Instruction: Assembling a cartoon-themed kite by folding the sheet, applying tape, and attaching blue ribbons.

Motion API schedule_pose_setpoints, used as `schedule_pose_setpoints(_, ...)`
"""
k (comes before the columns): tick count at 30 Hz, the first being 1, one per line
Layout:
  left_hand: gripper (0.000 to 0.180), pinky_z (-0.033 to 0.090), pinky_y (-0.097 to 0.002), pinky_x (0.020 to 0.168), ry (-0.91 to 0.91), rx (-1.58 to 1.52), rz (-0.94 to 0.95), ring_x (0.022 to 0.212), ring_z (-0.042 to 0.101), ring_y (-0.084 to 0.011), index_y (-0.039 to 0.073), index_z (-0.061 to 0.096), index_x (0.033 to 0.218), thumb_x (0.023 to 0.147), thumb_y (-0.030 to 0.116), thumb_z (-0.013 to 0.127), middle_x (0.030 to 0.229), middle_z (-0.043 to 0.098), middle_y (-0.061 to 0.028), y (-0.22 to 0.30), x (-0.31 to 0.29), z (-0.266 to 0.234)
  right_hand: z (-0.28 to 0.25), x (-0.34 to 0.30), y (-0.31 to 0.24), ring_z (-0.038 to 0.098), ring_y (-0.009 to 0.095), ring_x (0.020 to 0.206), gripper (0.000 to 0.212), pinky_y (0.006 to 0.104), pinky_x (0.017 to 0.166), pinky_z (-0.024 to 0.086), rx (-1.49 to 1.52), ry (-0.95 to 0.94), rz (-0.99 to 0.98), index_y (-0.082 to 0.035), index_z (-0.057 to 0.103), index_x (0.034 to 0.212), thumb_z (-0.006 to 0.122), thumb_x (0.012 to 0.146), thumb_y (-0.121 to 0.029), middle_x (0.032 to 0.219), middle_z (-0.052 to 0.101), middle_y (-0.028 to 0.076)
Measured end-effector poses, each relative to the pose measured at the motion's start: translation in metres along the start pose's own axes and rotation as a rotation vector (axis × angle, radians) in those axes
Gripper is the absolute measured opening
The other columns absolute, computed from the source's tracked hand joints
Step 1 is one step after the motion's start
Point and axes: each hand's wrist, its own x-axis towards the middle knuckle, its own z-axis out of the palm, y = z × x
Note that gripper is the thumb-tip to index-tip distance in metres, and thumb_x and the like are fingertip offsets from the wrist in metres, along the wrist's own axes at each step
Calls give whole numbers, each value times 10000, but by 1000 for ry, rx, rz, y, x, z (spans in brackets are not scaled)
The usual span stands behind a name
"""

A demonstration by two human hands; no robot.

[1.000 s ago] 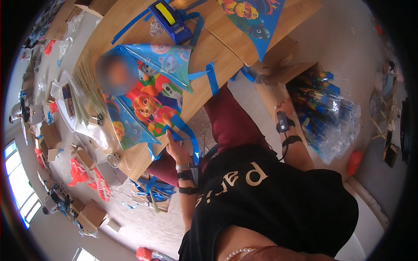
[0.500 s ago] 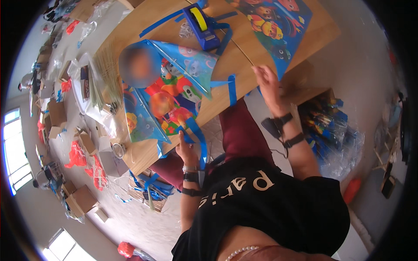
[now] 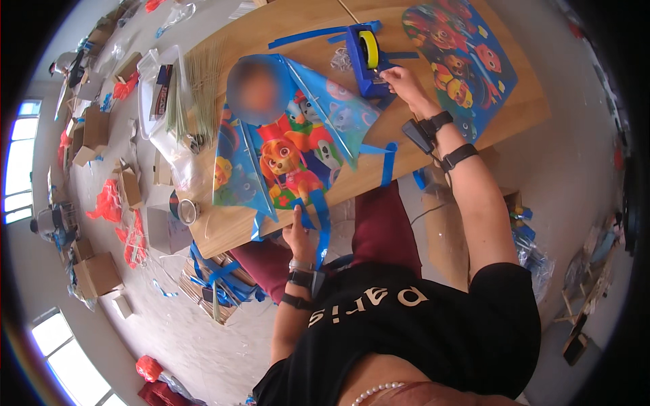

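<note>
A colourful kite (image 3: 288, 159) printed with cartoon animals lies on the wooden table in front of me, thin rods running along it. My left hand (image 3: 296, 238) is closed at its near edge, pinching the kite where a blue ribbon (image 3: 324, 227) curls down. At the front of a blue tape dispenser (image 3: 359, 66), the fingers of my right hand (image 3: 407, 88) are pinched together at the tape end; the clear strip itself is too fine to make out. The dispenser carries a yellow-cored roll (image 3: 369, 49).
A second printed kite sheet (image 3: 450, 68) lies at the table's right. Thin sticks (image 3: 179, 101) lie by a white plastic bin (image 3: 145, 101) on the left. A tape roll (image 3: 187, 212) sits at the left corner. Below the table's right side stands a cardboard box (image 3: 443, 230).
My right hand has gone from the table's near right edge up and left to the tape dispenser, its fingers now closed. The left hand stays at the kite's edge. The whole view has shifted.
</note>
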Motion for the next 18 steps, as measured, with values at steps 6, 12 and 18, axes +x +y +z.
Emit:
schedule_pose_setpoints(6,205,290,-231,496,17,-15,17,563,428,-9,99,708,975,930,287,776,718,551,106,-4,3,-2,-7,7,-12,554,46,767,184,218,715,473,39,-154,143,-65,717,1014,676,1000,-244,863,628,-47)
schedule_pose_setpoints(12,213,298,-234,504,5,-13,22,578,427,-12,85,709,988,927,276,780,738,557,106,-8,7,-3,-21,9,-14,587,74,818,144,245,767,497,170,-209,247,-91,706,957,741,951,-230,864,630,-31)
schedule_pose_setpoints(18,238,311,-227,472,21,24,61,508,434,-21,147,650,839,922,326,783,654,535,106,-12,11,-7,-22,2,-14,609,110,868,130,292,866,521,353,-216,255,-84,700,948,752,935,-202,907,644,-6)
